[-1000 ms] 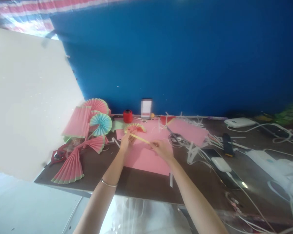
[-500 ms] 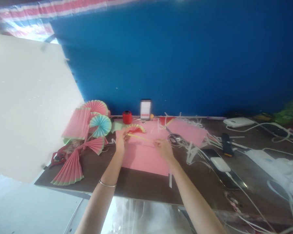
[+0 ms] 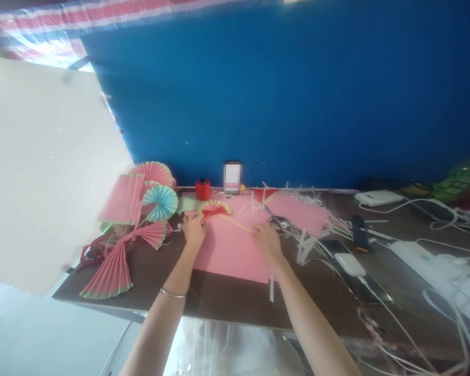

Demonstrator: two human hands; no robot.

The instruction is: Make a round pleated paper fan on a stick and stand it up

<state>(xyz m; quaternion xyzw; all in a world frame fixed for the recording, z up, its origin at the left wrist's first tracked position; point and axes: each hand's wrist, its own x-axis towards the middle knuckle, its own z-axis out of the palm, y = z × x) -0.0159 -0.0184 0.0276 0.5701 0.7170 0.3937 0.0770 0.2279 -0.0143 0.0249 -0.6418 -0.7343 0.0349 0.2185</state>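
My left hand is closed at the left end of a small red pleated paper fan with a yellow edge. A thin yellow paper strip slants from just below the fan down to my right hand, whose slightly blurred fingers pinch its right end. Both hands are over a large pink paper sheet lying on the dark table.
Pink fans and a blue fan are grouped at left. Behind are a red thread spool and an upright phone. White paper scraps, a phone with a white case and cables lie at right.
The strip has shifted right and slopes down more, its left end now below the fan. My left hand has come slightly nearer and left; my right hand has moved slightly right.
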